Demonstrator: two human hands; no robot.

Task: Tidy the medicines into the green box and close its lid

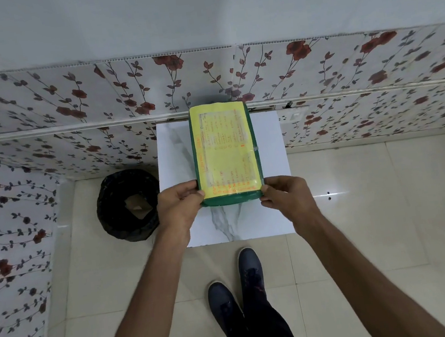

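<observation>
The green box [230, 199] sits on a small white marble-patterned table [273, 179], with its lid [224, 148] down. The lid carries a yellow sheet with orange and red handwriting. My left hand [179, 205] grips the box's near left corner, thumb on top of the lid. At the near right corner, my right hand [283, 194] holds the box the same way. No medicines show outside the box; its inside is hidden.
A round bin lined with a black bag [127, 205] stands on the floor left of the table. Floral-patterned wall panels [67, 103] run behind and to the left. My dark shoes [236, 292] stand on beige floor tiles just before the table.
</observation>
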